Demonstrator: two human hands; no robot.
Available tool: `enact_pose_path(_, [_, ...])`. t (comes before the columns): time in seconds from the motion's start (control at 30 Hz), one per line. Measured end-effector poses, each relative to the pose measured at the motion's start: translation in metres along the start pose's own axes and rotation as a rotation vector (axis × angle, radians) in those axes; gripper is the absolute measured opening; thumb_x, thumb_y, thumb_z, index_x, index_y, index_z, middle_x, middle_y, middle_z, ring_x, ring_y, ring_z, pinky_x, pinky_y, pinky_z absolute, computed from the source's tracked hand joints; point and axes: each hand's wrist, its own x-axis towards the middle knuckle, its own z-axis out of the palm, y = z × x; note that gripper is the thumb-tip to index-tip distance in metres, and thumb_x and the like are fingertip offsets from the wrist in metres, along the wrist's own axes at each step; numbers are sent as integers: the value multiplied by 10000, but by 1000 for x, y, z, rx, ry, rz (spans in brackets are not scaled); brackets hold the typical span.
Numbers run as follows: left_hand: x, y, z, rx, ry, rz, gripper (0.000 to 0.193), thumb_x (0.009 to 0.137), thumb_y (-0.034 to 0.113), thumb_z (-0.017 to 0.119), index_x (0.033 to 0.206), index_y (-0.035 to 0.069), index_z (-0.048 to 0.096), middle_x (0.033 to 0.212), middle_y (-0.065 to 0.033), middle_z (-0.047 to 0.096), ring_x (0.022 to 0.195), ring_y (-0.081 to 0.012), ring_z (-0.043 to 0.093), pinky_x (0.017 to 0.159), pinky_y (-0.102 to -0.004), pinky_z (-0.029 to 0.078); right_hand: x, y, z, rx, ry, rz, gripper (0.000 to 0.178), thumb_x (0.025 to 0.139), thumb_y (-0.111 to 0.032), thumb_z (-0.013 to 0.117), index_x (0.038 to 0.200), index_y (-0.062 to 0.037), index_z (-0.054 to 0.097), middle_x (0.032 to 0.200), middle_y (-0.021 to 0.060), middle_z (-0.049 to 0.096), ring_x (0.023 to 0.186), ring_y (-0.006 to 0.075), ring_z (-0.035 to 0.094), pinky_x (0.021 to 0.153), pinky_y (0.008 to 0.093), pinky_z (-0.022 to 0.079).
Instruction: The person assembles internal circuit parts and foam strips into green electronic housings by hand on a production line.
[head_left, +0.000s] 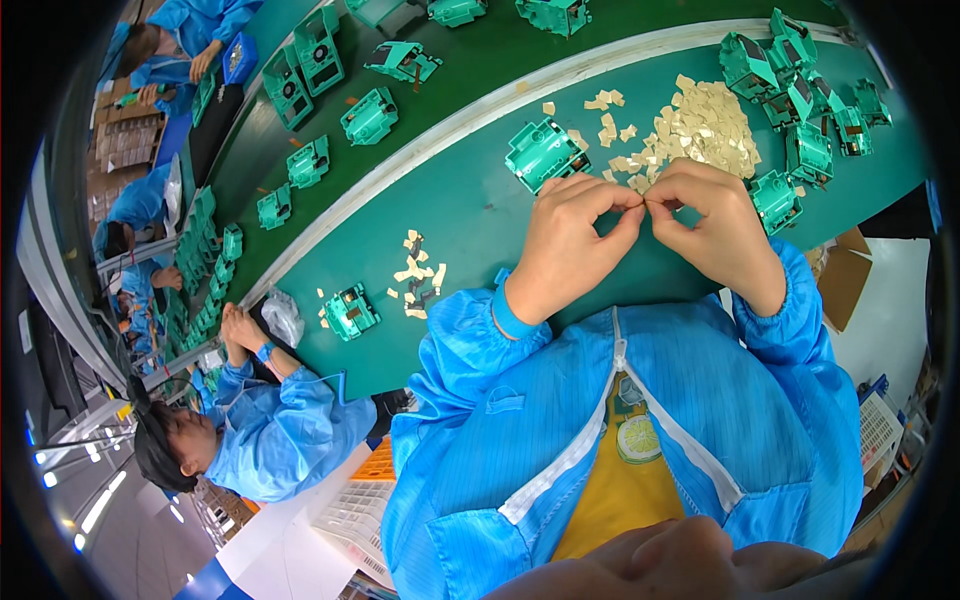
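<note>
My left hand [572, 245] and my right hand [718, 225] meet fingertip to fingertip above the green bench. Thumb and forefinger are pinched together on each. Whatever lies between the tips is too small to make out. Just beyond them spreads a heap of small cream-coloured flat pieces [708, 130], some scattered to its left. A green plastic housing [545, 152] rests past my left hand, near its knuckles. Beside my right hand lies another green housing [775, 198], the nearest of a cluster.
Several green housings [790, 95] crowd the right end of the bench. Beyond a pale rail [480, 112], a darker green belt [340, 180] carries more. Leftward sit a housing [350, 312] and loose scraps [415, 275]. A co-worker in blue [290, 435] works at the left.
</note>
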Motion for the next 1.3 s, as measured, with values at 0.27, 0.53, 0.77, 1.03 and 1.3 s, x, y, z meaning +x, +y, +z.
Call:
enact_pose_path(0.27, [-2, 0, -2, -104, -24, -83, 93, 833, 35, 765, 920, 5, 750, 885, -104, 756, 818, -237, 702, 827, -369, 534, 3, 3, -1, -23, 42, 52, 119, 784, 27, 688, 901, 30, 707, 814, 137, 673, 692, 262, 670, 653, 342, 548])
enact_pose_path(0.53, [-8, -6, -10, 410, 196, 305, 153, 821, 51, 792, 952, 112, 743, 890, -19, 732, 849, -216, 669, 782, -370, 420, 12, 80, -13, -574, 200, 240, 169, 870, -103, 720, 1003, 1, 740, 925, 178, 701, 787, 345, 710, 713, 440, 564])
enact_pose_path(0.77, [-26, -12, -28, 528, 286, 335, 198, 789, 30, 804, 953, 105, 720, 927, -11, 712, 878, -212, 653, 783, -388, 411, 27, 19, 5, -271, 249, 167, 147, 906, -113, 737, 904, 10, 657, 777, 138, 658, 662, 308, 640, 625, 390, 504])
enact_pose_path(1.03, [-47, -16, -52, 519, 425, 308, 209, 781, 19, 799, 945, 102, 701, 922, -17, 697, 870, -223, 647, 793, -404, 404, 58, 75, -20, -763, -3, 58, 115, 831, -109, 769, 835, 5, 752, 857, 144, 683, 806, 362, 657, 734, 482, 519])
enact_pose_path(1.3, [-57, -38, -64, 499, 492, 276, 232, 767, 22, 790, 965, 104, 702, 961, -20, 681, 894, -231, 644, 800, -417, 400, 92, -19, 19, -316, -119, 174, 328, 861, -284, 810, 767, 16, 719, 803, 92, 679, 762, 211, 636, 656, 380, 484])
